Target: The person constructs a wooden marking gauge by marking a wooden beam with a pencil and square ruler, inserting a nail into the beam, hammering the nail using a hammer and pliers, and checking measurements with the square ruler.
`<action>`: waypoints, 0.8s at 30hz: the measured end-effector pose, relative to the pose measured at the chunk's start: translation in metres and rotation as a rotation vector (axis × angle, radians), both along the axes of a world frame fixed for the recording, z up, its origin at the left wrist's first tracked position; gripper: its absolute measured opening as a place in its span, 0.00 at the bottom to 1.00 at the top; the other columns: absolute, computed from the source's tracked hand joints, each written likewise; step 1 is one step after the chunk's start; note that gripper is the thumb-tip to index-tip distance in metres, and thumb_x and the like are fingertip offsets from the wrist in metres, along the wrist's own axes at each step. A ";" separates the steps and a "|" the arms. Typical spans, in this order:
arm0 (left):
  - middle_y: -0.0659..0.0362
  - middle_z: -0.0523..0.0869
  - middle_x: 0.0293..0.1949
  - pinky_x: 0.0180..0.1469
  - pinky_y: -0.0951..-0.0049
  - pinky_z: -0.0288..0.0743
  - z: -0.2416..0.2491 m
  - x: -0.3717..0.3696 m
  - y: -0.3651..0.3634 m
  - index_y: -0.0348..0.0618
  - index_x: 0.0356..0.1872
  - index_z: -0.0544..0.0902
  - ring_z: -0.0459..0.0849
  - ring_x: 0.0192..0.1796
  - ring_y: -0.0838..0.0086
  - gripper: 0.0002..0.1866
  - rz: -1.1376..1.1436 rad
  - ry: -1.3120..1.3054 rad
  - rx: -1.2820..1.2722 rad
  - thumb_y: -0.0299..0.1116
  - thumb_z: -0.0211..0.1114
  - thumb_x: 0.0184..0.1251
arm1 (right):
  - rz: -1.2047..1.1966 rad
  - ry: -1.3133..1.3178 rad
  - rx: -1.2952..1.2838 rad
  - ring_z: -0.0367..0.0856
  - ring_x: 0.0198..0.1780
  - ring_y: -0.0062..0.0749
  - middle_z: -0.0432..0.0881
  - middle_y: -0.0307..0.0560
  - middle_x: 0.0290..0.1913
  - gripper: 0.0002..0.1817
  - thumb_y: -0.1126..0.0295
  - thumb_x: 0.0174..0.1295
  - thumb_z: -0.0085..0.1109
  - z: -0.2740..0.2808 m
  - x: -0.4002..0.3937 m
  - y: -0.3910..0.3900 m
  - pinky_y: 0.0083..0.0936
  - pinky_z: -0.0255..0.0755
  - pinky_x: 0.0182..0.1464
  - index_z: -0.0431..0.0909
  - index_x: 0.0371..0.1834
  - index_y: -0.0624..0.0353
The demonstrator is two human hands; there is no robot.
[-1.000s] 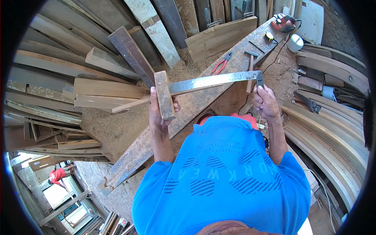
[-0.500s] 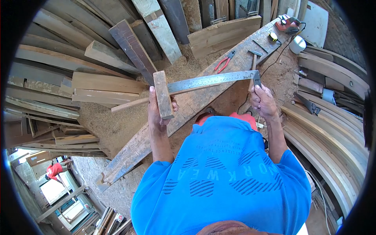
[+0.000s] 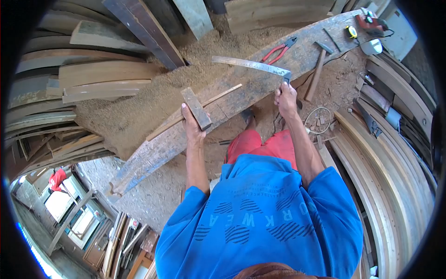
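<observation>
My left hand is closed around a wooden marking gauge, a thick block crossed by a long thin stick. Its stick slants above the plank bench. In my right hand is a try square, gripped by its dark stock, with the metal blade pointing left over the bench. Beyond the blade, red-handled pliers lie on the wood. A hammer rests to the right of the square, its handle reaching past the bench's near edge.
A tape measure, a red power tool and a white container are at the bench's far right end. Stacked boards line the left, curved timbers the right. Sawdust covers the ground. Another person in red is far left.
The try square's blade has come away from the marking gauge's block. My right hand has moved left with the square, and the gauge has tilted. The view has shifted too.
</observation>
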State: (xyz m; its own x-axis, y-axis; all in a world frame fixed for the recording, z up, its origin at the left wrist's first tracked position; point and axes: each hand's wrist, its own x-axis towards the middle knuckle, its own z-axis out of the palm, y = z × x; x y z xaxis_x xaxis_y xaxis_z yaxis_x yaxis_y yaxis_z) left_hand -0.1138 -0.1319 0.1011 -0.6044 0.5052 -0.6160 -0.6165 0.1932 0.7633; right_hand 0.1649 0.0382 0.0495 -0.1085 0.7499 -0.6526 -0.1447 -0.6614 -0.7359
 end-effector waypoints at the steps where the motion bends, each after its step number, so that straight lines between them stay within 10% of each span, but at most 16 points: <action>1: 0.58 0.85 0.32 0.28 0.66 0.82 -0.013 0.004 0.000 0.45 0.45 0.80 0.84 0.24 0.68 0.29 0.060 0.013 -0.021 0.64 0.53 0.75 | 0.037 -0.113 0.024 0.66 0.18 0.19 0.70 0.35 0.22 0.15 0.55 0.80 0.43 -0.018 -0.006 0.001 0.22 0.64 0.19 0.68 0.41 0.54; 6: 0.62 0.86 0.46 0.52 0.74 0.76 -0.065 0.015 -0.019 0.43 0.53 0.80 0.82 0.48 0.77 0.21 0.213 0.072 -0.044 0.51 0.64 0.76 | 0.563 -1.021 0.487 0.82 0.43 0.76 0.83 0.77 0.39 0.23 0.61 0.74 0.49 -0.011 -0.009 0.002 0.61 0.73 0.47 0.65 0.63 0.67; 13: 0.63 0.88 0.43 0.45 0.69 0.79 -0.085 0.017 -0.053 0.39 0.53 0.81 0.85 0.44 0.76 0.23 0.050 0.110 -0.305 0.50 0.68 0.72 | 0.802 -1.101 0.362 0.85 0.44 0.62 0.84 0.71 0.42 0.23 0.60 0.73 0.52 0.038 0.006 0.026 0.52 0.77 0.46 0.67 0.64 0.62; 15: 0.63 0.88 0.39 0.42 0.69 0.78 -0.072 0.012 -0.063 0.38 0.49 0.81 0.85 0.39 0.77 0.24 -0.043 0.007 -0.462 0.52 0.68 0.72 | 0.492 -1.204 0.934 0.85 0.49 0.56 0.82 0.70 0.46 0.23 0.57 0.73 0.52 0.023 0.039 0.046 0.50 0.76 0.52 0.68 0.64 0.60; 18: 0.58 0.86 0.31 0.39 0.67 0.77 -0.043 -0.003 -0.064 0.37 0.51 0.82 0.82 0.32 0.66 0.26 -0.463 0.199 -0.869 0.53 0.68 0.69 | 0.434 -1.717 0.935 0.81 0.57 0.57 0.80 0.68 0.54 0.26 0.52 0.70 0.57 0.004 0.088 0.093 0.48 0.71 0.61 0.71 0.62 0.60; 21: 0.56 0.82 0.31 0.38 0.63 0.76 0.020 0.014 -0.030 0.41 0.53 0.82 0.81 0.33 0.62 0.21 -0.650 0.786 -0.884 0.44 0.71 0.66 | 0.429 -1.559 0.720 0.82 0.52 0.57 0.81 0.67 0.52 0.28 0.51 0.67 0.60 -0.080 0.148 0.132 0.47 0.73 0.55 0.74 0.58 0.65; 24: 0.56 0.82 0.36 0.37 0.59 0.76 0.028 0.023 0.016 0.43 0.48 0.83 0.81 0.39 0.59 0.15 -0.814 1.631 -0.345 0.37 0.72 0.64 | 0.466 -1.256 0.419 0.84 0.46 0.56 0.84 0.65 0.45 0.24 0.54 0.66 0.59 -0.088 0.151 0.136 0.46 0.75 0.48 0.77 0.50 0.67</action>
State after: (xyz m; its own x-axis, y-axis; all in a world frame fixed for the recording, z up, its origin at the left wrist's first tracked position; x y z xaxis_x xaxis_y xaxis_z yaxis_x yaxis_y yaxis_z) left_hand -0.0909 -0.1154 0.1287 -0.3346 0.9336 0.1283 0.9103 0.2850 0.3001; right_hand 0.3159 0.1739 -0.0388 0.0831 0.9677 -0.2380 0.9177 -0.1674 -0.3604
